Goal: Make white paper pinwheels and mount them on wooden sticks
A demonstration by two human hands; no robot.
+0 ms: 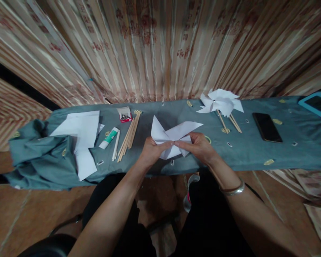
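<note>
A white folded paper pinwheel (176, 131) is held between both hands above the near edge of the cloth-covered table. My left hand (153, 149) grips its left side, the thumb pressed near the centre. On the right side my right hand (199, 146) pinches it, its thumb tip meeting the other thumb at the middle. The fingers beneath the paper are hidden. Left of the hands lie several wooden sticks (130, 135), a red and white box of small metal pins (125, 115) and a green and white glue tube (109, 138).
White paper sheets (87, 130) lie at the left on the teal cloth (240, 153). Finished-looking pinwheels on sticks (223, 101) rest at the back right, near a black phone (266, 127) and a blue-framed device (317, 104). A pleated curtain (160, 53) hangs behind.
</note>
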